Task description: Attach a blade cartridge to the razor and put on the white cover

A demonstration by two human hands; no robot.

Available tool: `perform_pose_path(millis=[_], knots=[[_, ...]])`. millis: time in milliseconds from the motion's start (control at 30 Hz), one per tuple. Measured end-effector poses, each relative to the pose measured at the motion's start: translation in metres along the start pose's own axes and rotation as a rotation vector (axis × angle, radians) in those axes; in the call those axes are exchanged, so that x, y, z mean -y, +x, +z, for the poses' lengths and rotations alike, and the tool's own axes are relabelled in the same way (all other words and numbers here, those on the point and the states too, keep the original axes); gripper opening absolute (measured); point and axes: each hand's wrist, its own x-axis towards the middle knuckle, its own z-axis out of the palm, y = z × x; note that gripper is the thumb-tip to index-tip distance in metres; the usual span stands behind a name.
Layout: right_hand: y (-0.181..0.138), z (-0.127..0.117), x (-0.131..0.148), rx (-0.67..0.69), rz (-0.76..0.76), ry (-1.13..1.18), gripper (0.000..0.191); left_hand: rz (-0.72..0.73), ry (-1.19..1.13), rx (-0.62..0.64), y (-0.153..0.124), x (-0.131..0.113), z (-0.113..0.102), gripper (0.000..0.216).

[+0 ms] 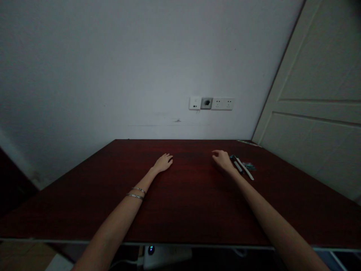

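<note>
My left hand [163, 162] lies flat on the dark red table [180, 210], fingers stretched out, holding nothing; two bracelets [136, 193] circle that forearm. My right hand [222, 159] rests palm down further right, fingers loosely extended and empty. Just to its right lie a white pen-like stick [245, 169], a dark small object [234, 161] and a greenish item [249, 165], close to the hand but not gripped.
A white wall rises behind the table, with a row of sockets [211, 103]. A pale door [318, 98] stands at the right. Under the table's front edge sits a white device [166, 256] with a small light.
</note>
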Motion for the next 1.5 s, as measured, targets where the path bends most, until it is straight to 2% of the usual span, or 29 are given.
perform_pose_path(millis=[167,300,467,867,1033,1167,1300,1433,1500], knots=[[-0.013,-0.034,-0.048,-0.041,0.208,-0.115,0.029,-0.004,-0.005,-0.001,0.001,0.001,0.000,0.046],[-0.027,-0.041,-0.069,-0.013,0.286,-0.194,0.030,-0.016,-0.006,-0.007,0.001,0.001,0.000,0.045],[-0.033,-0.038,-0.071,0.078,0.341,-0.265,0.034,-0.013,-0.003,-0.008,0.002,0.002,0.001,0.046],[-0.038,-0.037,-0.063,0.065,0.334,-0.243,0.028,-0.024,-0.059,-0.016,0.003,0.003,0.003,0.045],[-0.036,-0.044,-0.048,0.024,0.273,-0.190,0.026,-0.031,-0.159,-0.049,0.001,0.000,-0.003,0.041],[-0.034,-0.050,-0.021,-0.044,0.180,-0.124,0.029,-0.045,-0.299,-0.108,0.006,-0.017,-0.016,0.031],[-0.037,-0.052,0.019,-0.143,0.050,-0.024,0.029,-0.060,-0.479,-0.205,0.018,-0.057,-0.033,0.031],[-0.047,-0.054,0.059,-0.213,-0.066,0.015,0.029,-0.040,-0.653,-0.221,0.026,-0.108,-0.046,0.034],[-0.053,-0.056,0.075,-0.220,-0.108,0.014,0.029,-0.080,-0.911,-0.205,0.026,-0.128,-0.051,0.033]])
